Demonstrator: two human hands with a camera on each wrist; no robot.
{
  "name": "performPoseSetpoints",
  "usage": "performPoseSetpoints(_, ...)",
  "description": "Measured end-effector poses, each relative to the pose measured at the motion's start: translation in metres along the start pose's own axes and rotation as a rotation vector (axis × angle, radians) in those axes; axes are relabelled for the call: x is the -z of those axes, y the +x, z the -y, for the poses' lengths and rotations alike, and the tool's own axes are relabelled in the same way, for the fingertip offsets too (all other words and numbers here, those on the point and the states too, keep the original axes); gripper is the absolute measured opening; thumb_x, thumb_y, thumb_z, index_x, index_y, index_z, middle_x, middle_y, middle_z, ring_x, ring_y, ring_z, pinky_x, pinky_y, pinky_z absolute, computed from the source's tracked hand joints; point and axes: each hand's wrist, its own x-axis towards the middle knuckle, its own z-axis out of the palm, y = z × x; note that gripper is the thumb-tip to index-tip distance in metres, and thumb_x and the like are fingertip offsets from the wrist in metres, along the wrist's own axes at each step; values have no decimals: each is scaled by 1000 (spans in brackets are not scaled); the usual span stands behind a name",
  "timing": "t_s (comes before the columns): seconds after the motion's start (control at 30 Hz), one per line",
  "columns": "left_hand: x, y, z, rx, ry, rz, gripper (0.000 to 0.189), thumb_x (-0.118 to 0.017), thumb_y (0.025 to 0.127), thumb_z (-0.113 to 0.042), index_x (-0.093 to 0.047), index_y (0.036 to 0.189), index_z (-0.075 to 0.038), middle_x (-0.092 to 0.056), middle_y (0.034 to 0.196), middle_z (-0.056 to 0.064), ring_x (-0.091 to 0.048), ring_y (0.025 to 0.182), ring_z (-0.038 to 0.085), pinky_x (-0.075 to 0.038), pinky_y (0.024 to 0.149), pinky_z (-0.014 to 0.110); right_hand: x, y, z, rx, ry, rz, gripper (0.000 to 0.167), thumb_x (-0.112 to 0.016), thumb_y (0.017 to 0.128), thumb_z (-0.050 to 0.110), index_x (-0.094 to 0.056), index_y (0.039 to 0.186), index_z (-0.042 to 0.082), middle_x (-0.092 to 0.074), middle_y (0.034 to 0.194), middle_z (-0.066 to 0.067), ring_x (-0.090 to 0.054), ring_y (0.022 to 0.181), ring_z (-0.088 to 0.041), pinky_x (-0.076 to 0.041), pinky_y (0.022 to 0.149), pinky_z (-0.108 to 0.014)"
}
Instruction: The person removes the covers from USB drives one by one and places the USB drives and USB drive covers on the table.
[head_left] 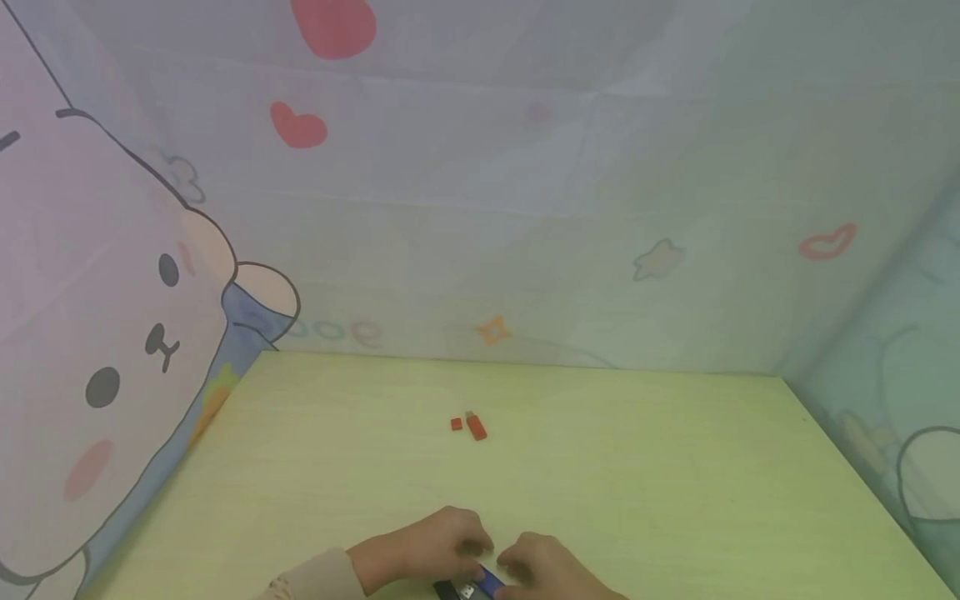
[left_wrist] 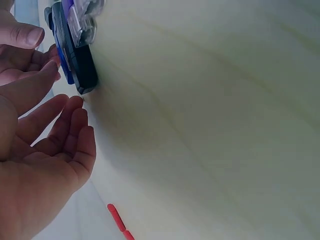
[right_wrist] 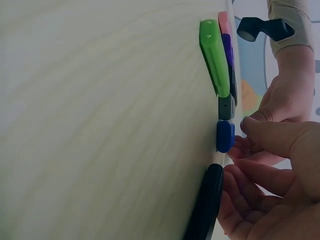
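Note:
In the head view my left hand (head_left: 450, 542) and right hand (head_left: 551, 571) are at the table's near edge, over a blue stick-like piece (head_left: 491, 581), a metal USB plug (head_left: 467, 592) and a black piece (head_left: 446, 590). The left wrist view has my left hand (left_wrist: 50, 145) with bent, spread fingers, its thumb near the blue piece (left_wrist: 63, 60). A thick black piece (left_wrist: 82, 65) lies beside that. In the right wrist view, my right hand's (right_wrist: 280, 170) thumb and fingers stand apart beside the blue piece (right_wrist: 226, 136). Neither hand visibly pinches anything; exact contact is unclear.
A red USB stick (head_left: 477, 427) and its red cap (head_left: 456, 423) lie farther back on the yellow-green table (head_left: 637, 467). A green stick (right_wrist: 214, 57), a grey piece (right_wrist: 226, 106), and purple (right_wrist: 228, 47) and pink (right_wrist: 223, 22) pieces line up beyond the blue one.

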Motion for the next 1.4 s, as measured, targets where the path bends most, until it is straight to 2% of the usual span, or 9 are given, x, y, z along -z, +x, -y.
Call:
performPoseSetpoints(0.13,-1,1,-1,2,-5,1,27,-74,83,-15,-71,108,-5,-64,94,-7,-52,86,-4,-46,78,16,-1,1,0,20,-17,0,24,-72,83,18,-71,100,0,-58,81,8,-49,74,-1,-45,68,-22)
performPoseSetpoints(0.37,-3,3,1,29,-17,20,23,-74,83,-15,-72,104,-7,-61,90,-11,-51,84,-5,-46,78,17,-5,4,1,-8,5,13,24,-72,83,17,-71,100,1,-56,80,9,-49,73,-2,-44,67,-23)
performPoseSetpoints(0.57,-3,3,1,18,-12,12,19,-74,83,-15,-74,100,-8,-62,88,-11,-51,83,-5,-46,76,16,-8,5,5,-25,19,25,20,-71,83,16,-73,97,3,-54,77,9,-48,71,-3,-43,65,-23)
performPoseSetpoints(0.87,-2,2,0,-32,11,16,14,-74,82,-12,-76,95,-8,-62,84,-9,-49,78,-6,-45,72,14,-9,4,4,75,-20,7,16,-71,83,12,-73,95,3,-58,77,11,-47,72,2,-42,66,-20)
performPoseSetpoints(1.07,1,2,-1,-52,27,42,14,-71,82,-7,-76,95,-7,-61,81,-9,-47,76,-7,-44,71,12,-9,4,5,44,42,11,13,-70,83,10,-73,93,2,-57,77,11,-47,72,1,-42,65,-21)
performPoseSetpoints(1.4,2,2,-3,-53,46,67,13,-70,80,-2,-76,90,-6,-60,78,-10,-47,74,-7,-43,71,12,-10,3,8,11,72,0,10,-69,83,9,-73,90,2,-56,76,11,-47,71,-1,-41,64,-22)
